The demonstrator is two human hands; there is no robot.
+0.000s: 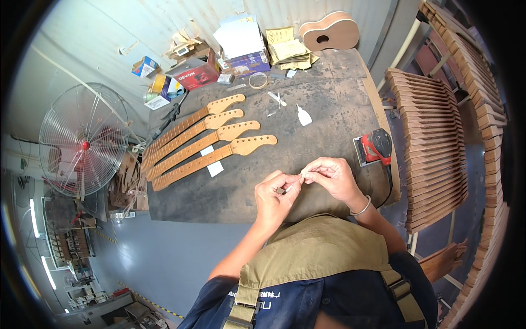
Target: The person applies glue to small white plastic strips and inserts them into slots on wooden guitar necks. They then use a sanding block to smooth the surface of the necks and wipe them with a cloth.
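Near the front edge of the dark workbench (323,140), my left hand (276,194) and my right hand (334,178) meet fingertip to fingertip. Both are closed in a pinch. A small pale, thin piece peeks out between the left fingers, too small to name; whatever the right fingertips grip is hidden. Several electric guitar necks (241,145) lie side by side to the left of my hands, headstocks pointing right. Under the nearest necks sits a white slip of paper (215,169). Beyond my hands lies a white glue bottle (304,116) with a narrow tip.
A red and black power sander (375,147) rests at the bench's right side, its cord hanging near the edge. Boxes (200,71), yellow sandpaper packs (289,52) and a guitar body (330,32) line the back. Racked wooden necks (433,148) stand right, a large fan (83,140) left.
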